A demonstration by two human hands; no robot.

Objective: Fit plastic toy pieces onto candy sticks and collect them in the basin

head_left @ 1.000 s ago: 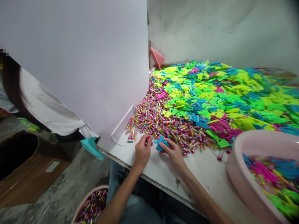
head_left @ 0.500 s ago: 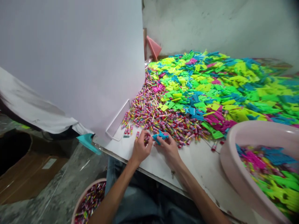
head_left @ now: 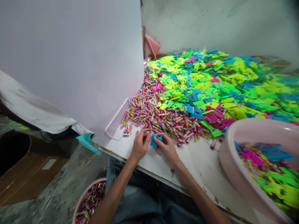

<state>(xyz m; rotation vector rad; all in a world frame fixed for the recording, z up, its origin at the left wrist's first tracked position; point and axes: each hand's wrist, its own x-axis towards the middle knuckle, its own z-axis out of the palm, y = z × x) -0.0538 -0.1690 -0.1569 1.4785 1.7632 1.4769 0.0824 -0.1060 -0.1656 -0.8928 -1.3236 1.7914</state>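
In the middle of the head view, my right hand [head_left: 167,147] pinches a small blue plastic piece [head_left: 153,140], flat and ridged at its visible end. My left hand [head_left: 139,147] is just left of it, thumb and fingers curled together around what looks like a small pink-red tube [head_left: 149,133], mostly hidden. Both hands are above the front edge of the white table [head_left: 149,165]. Right behind them spreads a heap of small tubes [head_left: 154,115] with coloured contents and red-pink ends.
Green, yellow, blue and pink plastic pieces [head_left: 210,81] are heaped behind the tubes. A pink tub [head_left: 230,155] of mixed pieces and tubes stands at right. Left are a large pale panel [head_left: 77,56] and a cardboard box [head_left: 30,174]. Another tub [head_left: 78,205] of tubes sits below.
The blue piece has been turned in my right hand, so a flat end now faces left. My left hand has shifted slightly left, and a small gap shows between the hands.
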